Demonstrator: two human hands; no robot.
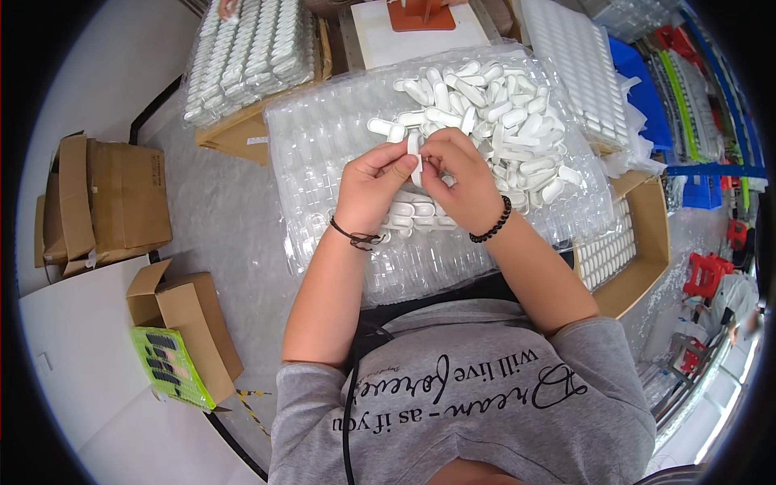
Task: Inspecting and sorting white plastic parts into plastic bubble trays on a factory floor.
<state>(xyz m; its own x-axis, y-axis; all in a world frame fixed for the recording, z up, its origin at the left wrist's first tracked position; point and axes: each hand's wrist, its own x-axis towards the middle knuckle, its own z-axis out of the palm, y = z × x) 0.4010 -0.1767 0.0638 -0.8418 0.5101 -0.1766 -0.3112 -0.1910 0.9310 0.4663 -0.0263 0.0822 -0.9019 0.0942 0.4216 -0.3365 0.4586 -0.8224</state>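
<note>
Both my hands meet over a clear plastic blister tray [323, 145] and pinch one small white plastic piece [415, 153] between their fingertips. My left hand [373, 187] grips it from the left, my right hand [459, 179] from the right. Just beyond them lies a loose heap of the same white pieces [501, 121] on the tray. A short row of white pieces [412, 212] sits in the tray's pockets right under my hands. A dark cord bracelet is on my left wrist and a black bead bracelet on my right.
Filled trays of white pieces are stacked at the back left [250, 48], back right [578, 65] and in a cardboard box [638, 242] on the right. Open cardboard boxes [105, 202] stand on the floor at left. Blue bins [647, 97] and red tools [707, 271] crowd the right edge.
</note>
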